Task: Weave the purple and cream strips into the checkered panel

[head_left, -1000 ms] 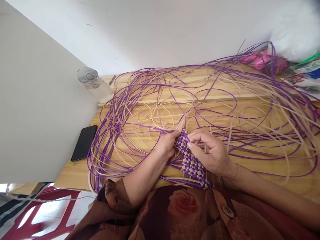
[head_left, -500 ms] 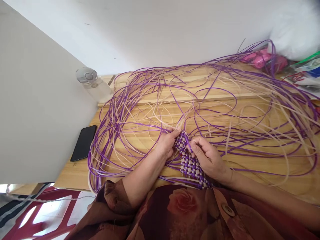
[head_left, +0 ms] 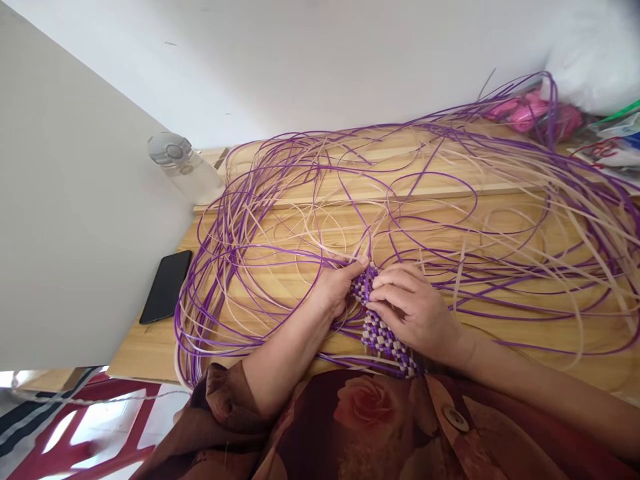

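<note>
A narrow woven piece (head_left: 384, 335) of purple and beige plastic strips runs from my lap up between my hands. My left hand (head_left: 340, 285) is closed on its upper left edge, thumb pressed on top near the loose ends. At its right side my right hand (head_left: 417, 307) is bent over the weave, with its fingertips pinched on a purple strip (head_left: 369, 283) lying along the surface. The very tips of these fingers and the strip's end are partly hidden. Long loose purple and beige strips (head_left: 240, 220) spread out from the piece on both sides.
A wooden table (head_left: 280, 280) lies under the strips, against a white wall. A clear bottle with a grey lid (head_left: 183, 167) stands at the back left, and a black phone (head_left: 166, 287) lies at the left edge. Pink bundles in plastic (head_left: 530, 113) are at the back right.
My right hand has turned over and moved slightly up and left, its fingers now reaching across the weave with the purple strip. My left hand keeps its grip in nearly the same place.
</note>
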`<state>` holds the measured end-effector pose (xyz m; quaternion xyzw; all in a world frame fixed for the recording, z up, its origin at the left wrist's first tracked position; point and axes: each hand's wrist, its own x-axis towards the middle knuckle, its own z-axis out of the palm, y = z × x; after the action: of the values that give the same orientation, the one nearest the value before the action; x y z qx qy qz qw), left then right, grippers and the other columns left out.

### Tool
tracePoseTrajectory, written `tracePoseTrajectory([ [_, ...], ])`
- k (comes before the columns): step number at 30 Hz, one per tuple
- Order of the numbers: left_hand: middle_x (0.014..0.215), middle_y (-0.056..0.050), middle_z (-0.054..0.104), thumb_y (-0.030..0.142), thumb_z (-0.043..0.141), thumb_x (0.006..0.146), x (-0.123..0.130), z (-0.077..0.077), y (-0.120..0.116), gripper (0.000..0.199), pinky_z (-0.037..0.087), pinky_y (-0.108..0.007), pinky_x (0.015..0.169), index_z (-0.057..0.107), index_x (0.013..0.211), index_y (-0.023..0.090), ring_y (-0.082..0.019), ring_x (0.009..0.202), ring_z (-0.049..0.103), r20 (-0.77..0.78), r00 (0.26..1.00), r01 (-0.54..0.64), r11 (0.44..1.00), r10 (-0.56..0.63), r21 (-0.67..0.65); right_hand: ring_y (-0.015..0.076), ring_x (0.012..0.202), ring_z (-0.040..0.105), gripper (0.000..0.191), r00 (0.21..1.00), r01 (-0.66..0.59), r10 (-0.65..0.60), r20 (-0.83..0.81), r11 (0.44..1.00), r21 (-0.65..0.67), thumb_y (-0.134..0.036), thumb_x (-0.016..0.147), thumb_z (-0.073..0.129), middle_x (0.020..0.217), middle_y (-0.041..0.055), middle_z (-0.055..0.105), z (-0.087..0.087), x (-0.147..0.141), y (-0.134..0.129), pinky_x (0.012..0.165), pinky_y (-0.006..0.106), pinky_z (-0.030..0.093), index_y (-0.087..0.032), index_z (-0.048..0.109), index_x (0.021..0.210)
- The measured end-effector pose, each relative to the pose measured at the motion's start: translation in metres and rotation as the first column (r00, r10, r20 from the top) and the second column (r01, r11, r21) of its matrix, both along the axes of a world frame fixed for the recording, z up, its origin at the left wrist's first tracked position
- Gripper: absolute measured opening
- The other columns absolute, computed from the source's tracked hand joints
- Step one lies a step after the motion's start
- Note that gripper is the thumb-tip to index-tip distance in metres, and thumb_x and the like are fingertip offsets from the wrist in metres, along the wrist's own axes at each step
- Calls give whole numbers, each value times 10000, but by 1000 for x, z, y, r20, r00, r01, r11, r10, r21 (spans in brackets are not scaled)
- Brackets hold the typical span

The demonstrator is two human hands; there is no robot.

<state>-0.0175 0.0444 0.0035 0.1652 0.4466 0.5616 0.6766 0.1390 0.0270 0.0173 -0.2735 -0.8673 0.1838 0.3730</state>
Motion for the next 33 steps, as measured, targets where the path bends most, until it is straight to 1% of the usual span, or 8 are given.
tracePoseTrajectory([
  [3,637,-1,646,298,919,451,1,-3,0,391,464,-264,621,645,673,128,-116,576,576,-8,999,-32,999,32,-1,182,852,574,60,982,15,-71,-176,953,-302,-225,916,585,858,47,640,3,-4,-2,809,347,456,-196,618,876],
  [6,593,4,620,313,901,476,3,-7,0,376,448,-255,564,626,653,127,-110,531,557,-29,997,-65,997,66,29,122,656,528,195,908,-74,-249,-336,696,-715,-350,965,525,732,5,588,-4,-12,-6,651,276,427,-196,593,866],
  [8,535,25,571,334,882,507,4,-9,0,368,405,-243,495,593,625,139,-97,468,512,-40,997,-60,997,63,54,94,611,515,240,867,-185,-299,-399,550,-814,-394,958,539,730,-9,587,-10,-16,-8,628,249,411,-189,580,841],
  [12,507,49,528,328,854,547,6,-12,-2,358,358,-228,440,547,627,161,-85,428,468,-74,995,-53,995,60,87,50,522,497,280,874,-207,-314,-371,451,-868,-412,932,575,752,-26,583,-15,-20,-12,545,215,367,-171,546,792],
  [18,534,42,536,361,875,535,4,-6,-4,394,364,-213,468,557,637,152,-73,461,472,-75,997,14,998,-9,57,58,485,515,280,952,-119,-198,-234,466,-877,-410,914,564,751,-21,573,-6,-14,-12,499,215,392,-164,539,783],
  [24,548,33,545,366,872,578,1,0,-5,377,343,-207,465,576,639,141,-64,464,469,-96,990,109,992,-103,59,82,562,509,252,992,17,-100,-72,686,-728,-362,892,601,648,-17,537,3,-9,-15,522,207,399,-164,588,736],
  [30,542,8,589,379,882,550,3,2,-5,375,380,-234,480,615,636,130,-95,461,510,-67,991,120,989,-115,85,107,389,502,321,960,132,-280,-27,533,-836,-506,871,590,609,4,633,27,-3,30,349,210,344,-191,575,928],
  [33,567,-1,623,365,890,540,3,1,-3,358,408,-242,512,645,645,126,-98,474,526,-67,994,97,991,-91,88,98,395,482,329,975,160,-219,44,546,-823,-503,826,638,551,-14,566,27,-5,54,354,202,311,-177,600,845],
])
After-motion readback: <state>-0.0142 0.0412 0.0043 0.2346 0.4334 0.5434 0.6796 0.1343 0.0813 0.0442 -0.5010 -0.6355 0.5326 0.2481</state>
